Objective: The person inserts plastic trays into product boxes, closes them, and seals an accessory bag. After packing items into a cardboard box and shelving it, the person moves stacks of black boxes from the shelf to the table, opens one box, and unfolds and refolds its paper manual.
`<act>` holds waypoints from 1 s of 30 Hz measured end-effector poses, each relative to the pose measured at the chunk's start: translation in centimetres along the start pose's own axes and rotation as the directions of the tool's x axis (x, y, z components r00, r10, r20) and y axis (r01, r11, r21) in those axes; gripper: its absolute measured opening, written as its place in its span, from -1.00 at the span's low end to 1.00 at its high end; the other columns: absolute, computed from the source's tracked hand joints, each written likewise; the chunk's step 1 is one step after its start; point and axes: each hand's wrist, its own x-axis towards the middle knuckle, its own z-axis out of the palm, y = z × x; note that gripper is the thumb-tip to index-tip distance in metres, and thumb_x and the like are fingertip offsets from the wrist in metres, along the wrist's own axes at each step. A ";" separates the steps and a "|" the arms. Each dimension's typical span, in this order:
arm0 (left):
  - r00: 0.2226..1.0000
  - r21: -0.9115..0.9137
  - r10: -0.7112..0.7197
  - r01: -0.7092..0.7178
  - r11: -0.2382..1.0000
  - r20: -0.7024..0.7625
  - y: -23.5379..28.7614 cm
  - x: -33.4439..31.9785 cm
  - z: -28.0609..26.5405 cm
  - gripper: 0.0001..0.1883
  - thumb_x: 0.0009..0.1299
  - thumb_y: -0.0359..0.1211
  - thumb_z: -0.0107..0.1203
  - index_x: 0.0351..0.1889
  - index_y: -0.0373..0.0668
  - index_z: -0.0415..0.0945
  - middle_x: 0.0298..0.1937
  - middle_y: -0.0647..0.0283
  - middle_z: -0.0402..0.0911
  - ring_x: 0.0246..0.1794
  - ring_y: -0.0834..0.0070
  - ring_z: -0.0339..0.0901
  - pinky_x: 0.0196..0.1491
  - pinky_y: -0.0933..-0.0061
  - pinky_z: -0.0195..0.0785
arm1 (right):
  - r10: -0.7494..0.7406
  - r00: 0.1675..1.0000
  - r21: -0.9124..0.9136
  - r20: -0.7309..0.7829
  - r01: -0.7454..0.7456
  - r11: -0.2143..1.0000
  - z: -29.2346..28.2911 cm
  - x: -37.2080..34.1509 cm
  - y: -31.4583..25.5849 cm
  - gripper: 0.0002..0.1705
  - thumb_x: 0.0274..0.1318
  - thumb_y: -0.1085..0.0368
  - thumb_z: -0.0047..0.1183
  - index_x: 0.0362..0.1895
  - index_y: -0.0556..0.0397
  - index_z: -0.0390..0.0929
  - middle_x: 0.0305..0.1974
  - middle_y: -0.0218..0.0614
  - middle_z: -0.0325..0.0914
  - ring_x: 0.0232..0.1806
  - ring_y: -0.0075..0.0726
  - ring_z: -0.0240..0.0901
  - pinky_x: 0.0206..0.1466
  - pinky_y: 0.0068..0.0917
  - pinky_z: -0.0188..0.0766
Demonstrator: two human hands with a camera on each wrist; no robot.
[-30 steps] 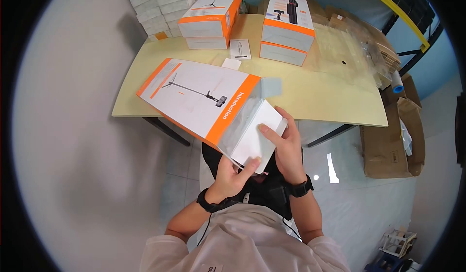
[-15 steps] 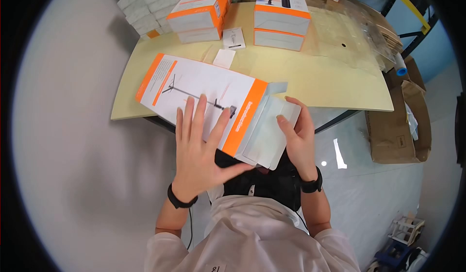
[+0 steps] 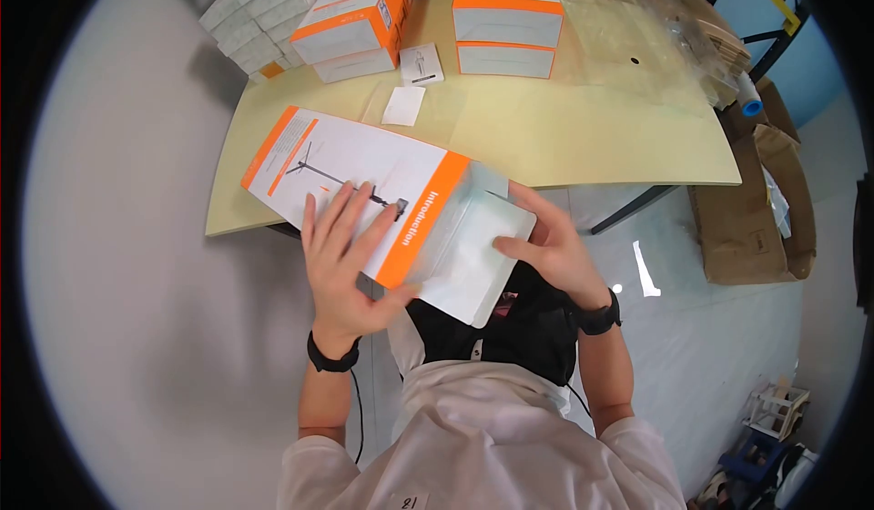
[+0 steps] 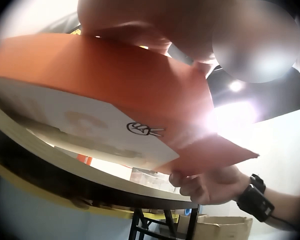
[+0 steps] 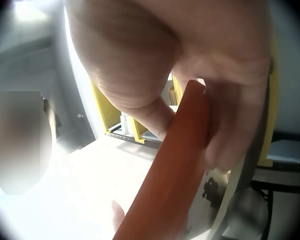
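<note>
A white box with orange ends point(image 3: 337, 178), printed with a tripod picture and "Introduction", lies tilted across the table's front edge in the head view. Its near end has a white flap point(image 3: 473, 260) folded out. My left hand point(image 3: 346, 269) rests on the printed face, fingers spread and straight, thumb at the flap's base. My right hand point(image 3: 555, 251) pinches the flap's outer edge, thumb on top and fingers beneath. In the right wrist view an orange edge point(image 5: 175, 160) sits between thumb and fingers. The left wrist view shows the box's orange side point(image 4: 115, 75).
On the table point(image 3: 619, 146) stand stacked orange-and-white boxes point(image 3: 507, 28), another such stack point(image 3: 350, 32), a small booklet point(image 3: 421, 64) and a white card point(image 3: 403, 106). White packets point(image 3: 264, 19) are piled at back left. An open carton point(image 3: 756, 210) stands on the floor at right.
My left hand has moved from the box's open end onto its printed face and spread its fingers. My right hand has shifted its hold on the flap, which now stands farther out.
</note>
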 end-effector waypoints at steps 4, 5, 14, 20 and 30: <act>0.999 -0.023 0.028 -0.029 0.999 -0.017 -1.6 -0.4 0.2 -0.26 0.08 0.15 0.27 0.10 -0.17 0.57 0.24 0.04 0.50 0.32 0.04 0.35 0.46 -0.19 -0.28 | -0.006 1.000 0.001 -0.028 0.006 1.000 1.1 0.2 0.5 -0.22 0.10 0.59 0.07 0.40 0.12 0.08 0.05 -0.14 0.48 0.07 -0.38 0.45 0.10 -0.43 0.40; 0.999 -0.003 0.052 -0.052 0.999 0.012 -0.9 0.1 0.0 -0.26 0.07 0.15 0.26 0.10 -0.18 0.57 0.25 0.03 0.49 0.33 0.04 0.34 0.46 -0.19 -0.28 | -0.007 0.999 0.005 -0.032 0.007 1.000 1.4 0.1 0.5 -0.22 0.10 0.59 0.07 0.40 0.12 0.08 0.05 -0.14 0.48 0.07 -0.38 0.45 0.10 -0.43 0.40; 0.983 0.101 0.076 -0.060 0.993 -0.165 -1.6 0.0 1.0 -0.43 0.24 -0.05 0.07 0.05 -0.30 0.56 0.19 -0.01 0.54 0.27 -0.02 0.41 0.38 -0.05 0.01 | -0.038 0.980 0.211 -0.196 0.080 0.974 3.1 0.2 2.5 -0.39 0.16 0.59 0.03 0.25 0.09 0.10 -0.11 -0.11 0.57 -0.13 -0.39 0.55 -0.04 -0.45 0.47; 0.927 0.064 0.118 -0.102 0.993 -0.356 -2.3 0.9 0.8 -0.53 0.26 -0.12 0.02 -0.12 -0.35 0.62 -0.03 0.00 0.66 0.08 0.04 0.57 0.19 0.09 0.27 | -0.007 0.971 0.359 -0.239 0.095 0.928 5.3 1.1 6.2 -0.76 0.21 0.54 0.07 -0.10 0.13 0.31 -0.13 -0.20 0.56 -0.30 -0.51 0.54 -0.27 -0.62 0.44; 0.887 -0.024 0.085 -0.108 0.994 -0.454 -2.4 1.0 0.8 -0.52 0.37 -0.09 -0.05 -0.13 -0.37 0.61 -0.05 -0.02 0.66 0.03 0.02 0.58 0.14 0.11 0.30 | -0.722 0.661 -0.776 -0.205 0.340 0.531 7.4 0.2 -0.1 -0.68 -0.12 0.43 0.29 -0.18 0.10 0.58 -0.38 -0.26 0.43 -0.41 -0.20 0.37 -0.35 -0.40 0.35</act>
